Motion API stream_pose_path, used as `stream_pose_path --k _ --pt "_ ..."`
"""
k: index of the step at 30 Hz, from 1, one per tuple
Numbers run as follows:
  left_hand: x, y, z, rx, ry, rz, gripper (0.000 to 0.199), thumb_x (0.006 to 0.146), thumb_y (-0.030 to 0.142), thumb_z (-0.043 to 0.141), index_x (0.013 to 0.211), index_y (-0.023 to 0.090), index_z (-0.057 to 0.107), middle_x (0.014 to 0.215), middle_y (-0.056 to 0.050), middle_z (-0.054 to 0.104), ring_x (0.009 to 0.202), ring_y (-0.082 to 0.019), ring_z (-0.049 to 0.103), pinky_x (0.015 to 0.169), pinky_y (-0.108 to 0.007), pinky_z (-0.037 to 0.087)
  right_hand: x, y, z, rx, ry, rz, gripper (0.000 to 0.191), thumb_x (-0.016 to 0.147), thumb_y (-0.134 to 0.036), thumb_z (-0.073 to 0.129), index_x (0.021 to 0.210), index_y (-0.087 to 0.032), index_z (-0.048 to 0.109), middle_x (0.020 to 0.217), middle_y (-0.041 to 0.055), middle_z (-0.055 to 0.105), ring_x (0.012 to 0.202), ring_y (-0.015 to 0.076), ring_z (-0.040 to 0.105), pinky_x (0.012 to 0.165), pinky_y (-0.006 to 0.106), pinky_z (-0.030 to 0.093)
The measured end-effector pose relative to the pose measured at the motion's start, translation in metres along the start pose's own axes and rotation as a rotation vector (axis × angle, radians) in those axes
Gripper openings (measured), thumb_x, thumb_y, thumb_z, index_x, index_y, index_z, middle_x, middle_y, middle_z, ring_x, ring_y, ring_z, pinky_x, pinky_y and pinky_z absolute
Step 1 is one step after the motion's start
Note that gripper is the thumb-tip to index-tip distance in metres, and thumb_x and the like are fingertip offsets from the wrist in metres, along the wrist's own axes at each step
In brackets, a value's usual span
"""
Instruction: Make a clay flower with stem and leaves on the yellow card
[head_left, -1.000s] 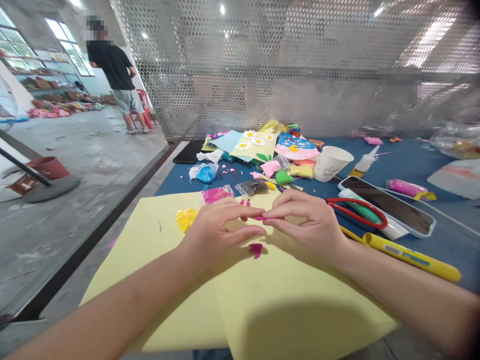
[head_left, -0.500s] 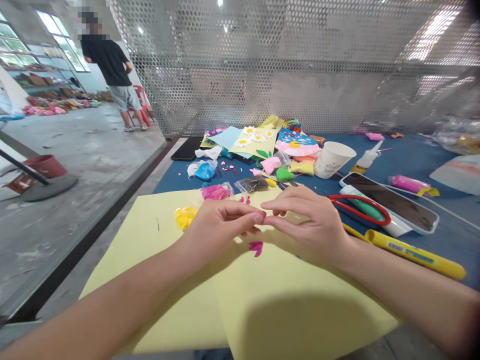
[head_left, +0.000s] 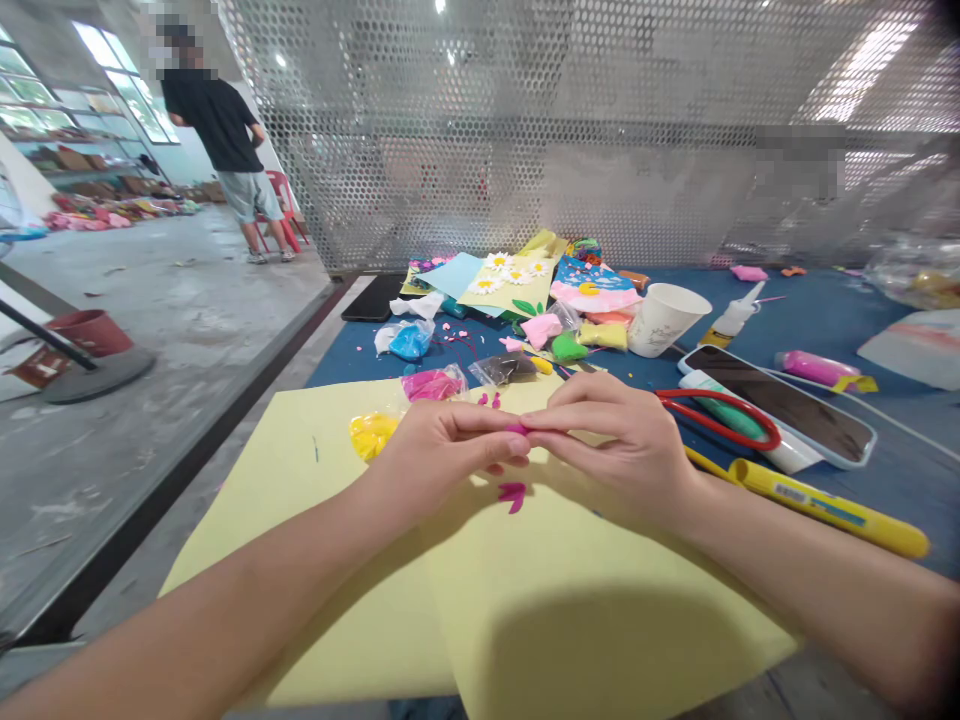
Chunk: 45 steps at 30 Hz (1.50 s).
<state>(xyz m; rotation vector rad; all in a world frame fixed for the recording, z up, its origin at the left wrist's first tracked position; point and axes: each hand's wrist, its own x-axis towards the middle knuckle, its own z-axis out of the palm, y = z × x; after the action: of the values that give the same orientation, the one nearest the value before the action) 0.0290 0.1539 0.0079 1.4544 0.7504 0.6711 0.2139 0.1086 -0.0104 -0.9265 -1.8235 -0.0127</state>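
Observation:
Between the fingertips of both hands sits a small lump of magenta modelling clay (head_left: 517, 429). My left hand (head_left: 457, 440) pinches it from the left, thumb below and fingers above. From the other side my right hand (head_left: 619, 430) grips its end between thumb and forefinger. Just under the hands, a flat magenta clay piece with pointed lobes (head_left: 512, 496) lies on the yellow paper (head_left: 360, 600). A few tiny magenta bits (head_left: 489, 400) are behind the fingers. Bags of magenta clay (head_left: 435, 383) and yellow clay (head_left: 371, 436) lie beyond my left hand.
Right of the hands are red-handled scissors (head_left: 720, 410), a phone (head_left: 795, 400), a yellow marker (head_left: 832, 508) and a glue bottle (head_left: 735, 320). A paper cup (head_left: 667, 318) and daisy-decorated card (head_left: 517, 275) stand behind. A person (head_left: 225, 130) is far left.
My right thumb and forefinger have closed together onto the magenta clay, and more of the lump now shows between the hands. Things on the table have stayed in place.

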Motion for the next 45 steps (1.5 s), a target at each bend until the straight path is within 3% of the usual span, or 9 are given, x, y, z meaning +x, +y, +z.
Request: stream_pose_path --k 7,11,14,19,25,28,33,36,45 --pt "-0.0015 0.0007 0.0013 -0.045 -0.075 0.004 0.011 0.073 0.021 0.076 0.083 0.020 0.079 0.072 -0.003 0.076 0.064 -0.017 0.071 0.062 -0.027 0.060 0.0010 -0.0009 -0.0017 0.023 -0.003 0.026 0.012 0.083 -0.022 0.069 0.088 -0.027 0.078 0.074 0.0028 0.070 0.068 0.0151 0.064 0.063 0.030 0.052" --pt "-0.0024 0.0015 -0.0004 -0.143 -0.174 -0.106 0.022 0.075 0.028 0.077 0.094 0.017 0.077 0.071 -0.006 0.075 0.066 -0.020 0.073 0.065 -0.031 0.061 0.0013 -0.0001 -0.0024 0.079 -0.018 0.016 0.012 0.082 -0.021 0.069 0.088 -0.027 0.078 0.074 0.0020 0.069 0.066 0.0131 0.062 0.061 0.027 0.052" --pt "-0.0026 0.0004 -0.0021 -0.194 -0.223 -0.165 0.026 0.071 0.034 0.081 0.091 0.016 0.077 0.074 -0.007 0.076 0.068 -0.021 0.074 0.068 -0.031 0.062 0.0012 0.0007 -0.0031 0.101 -0.019 0.003 0.013 0.081 -0.018 0.070 0.089 -0.025 0.078 0.075 0.0023 0.068 0.067 0.0126 0.062 0.062 0.027 0.052" --pt "-0.0014 -0.0016 -0.0028 -0.208 -0.218 -0.196 0.028 0.071 0.040 0.080 0.087 0.017 0.078 0.077 -0.009 0.077 0.070 -0.020 0.074 0.068 -0.029 0.062 0.0005 0.0022 -0.0030 0.108 -0.047 -0.044 0.016 0.083 -0.020 0.068 0.095 -0.027 0.077 0.077 0.0025 0.068 0.069 0.0132 0.062 0.063 0.027 0.053" --pt "-0.0018 -0.0021 -0.0032 -0.189 -0.236 -0.198 0.027 0.075 0.035 0.077 0.095 0.017 0.077 0.079 -0.009 0.077 0.074 -0.021 0.074 0.070 -0.032 0.062 0.0007 0.0012 -0.0016 0.076 -0.018 -0.027 0.015 0.085 -0.020 0.066 0.089 -0.027 0.078 0.072 0.0019 0.065 0.065 0.0120 0.060 0.061 0.027 0.052" --pt "-0.0022 -0.0011 -0.0025 -0.149 -0.238 -0.154 0.022 0.077 0.031 0.075 0.095 0.018 0.077 0.077 -0.008 0.076 0.072 -0.021 0.074 0.068 -0.031 0.063 0.0006 0.0008 -0.0018 0.081 -0.012 -0.005 0.014 0.082 -0.020 0.069 0.089 -0.027 0.078 0.073 0.0019 0.065 0.064 0.0121 0.059 0.060 0.027 0.051" --pt "-0.0025 -0.0004 -0.0020 0.094 0.012 0.141 0.010 0.076 0.019 0.073 0.085 0.021 0.078 0.070 -0.001 0.075 0.066 -0.019 0.073 0.063 -0.027 0.062 0.0007 0.0005 -0.0033 0.151 -0.023 0.074 0.018 0.081 -0.016 0.070 0.092 -0.028 0.078 0.073 0.0012 0.065 0.066 0.0120 0.060 0.060 0.026 0.052" --pt "-0.0031 -0.0019 -0.0030 0.212 0.075 0.253 0.012 0.076 0.015 0.072 0.084 0.022 0.078 0.076 -0.001 0.077 0.068 -0.020 0.073 0.063 -0.027 0.063 0.0008 0.0003 -0.0028 0.170 -0.030 0.111 0.018 0.080 -0.015 0.070 0.090 -0.027 0.078 0.073 0.0011 0.066 0.066 0.0123 0.061 0.061 0.027 0.052" --pt "-0.0035 -0.0026 -0.0048 0.318 0.084 0.288 0.005 0.078 0.022 0.072 0.077 0.020 0.077 0.071 -0.002 0.076 0.064 -0.020 0.073 0.058 -0.026 0.062 0.0009 0.0013 -0.0003 0.153 -0.036 0.028 0.016 0.080 -0.015 0.070 0.092 -0.024 0.077 0.074 0.0027 0.069 0.067 0.0129 0.063 0.063 0.027 0.052"
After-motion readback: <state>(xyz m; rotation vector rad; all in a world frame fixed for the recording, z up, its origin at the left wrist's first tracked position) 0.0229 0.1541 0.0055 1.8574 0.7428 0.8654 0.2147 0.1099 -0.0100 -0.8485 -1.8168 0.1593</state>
